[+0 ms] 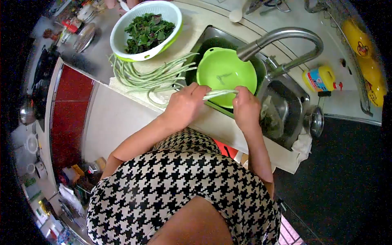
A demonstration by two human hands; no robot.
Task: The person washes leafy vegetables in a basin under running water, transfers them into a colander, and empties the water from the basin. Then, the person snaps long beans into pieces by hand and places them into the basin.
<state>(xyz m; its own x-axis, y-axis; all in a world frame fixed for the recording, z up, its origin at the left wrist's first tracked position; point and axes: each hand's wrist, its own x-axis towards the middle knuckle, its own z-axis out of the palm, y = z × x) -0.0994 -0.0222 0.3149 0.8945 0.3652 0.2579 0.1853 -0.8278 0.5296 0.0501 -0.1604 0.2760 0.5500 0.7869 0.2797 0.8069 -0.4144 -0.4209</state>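
Note:
Between my two hands a few pale green long beans (220, 93) are stretched, just over the near rim of a green bowl (245, 77). My left hand (185, 104) is closed round their left part, and my right hand (246, 107) pinches the right end. Inside the bowl, which sits in the sink, lie a few short bean pieces (223, 77). A heap of whole long beans (143, 75) rests on the counter to the left, its ends reaching toward the sink edge.
A white basket (175, 20) of dark leafy greens (149, 32) stands at the back left. The steel faucet (302, 33) arches over the sink. The right basin (292, 104) has a plastic bag (271, 118) in it. A yellow bottle (320, 79) stands to the right.

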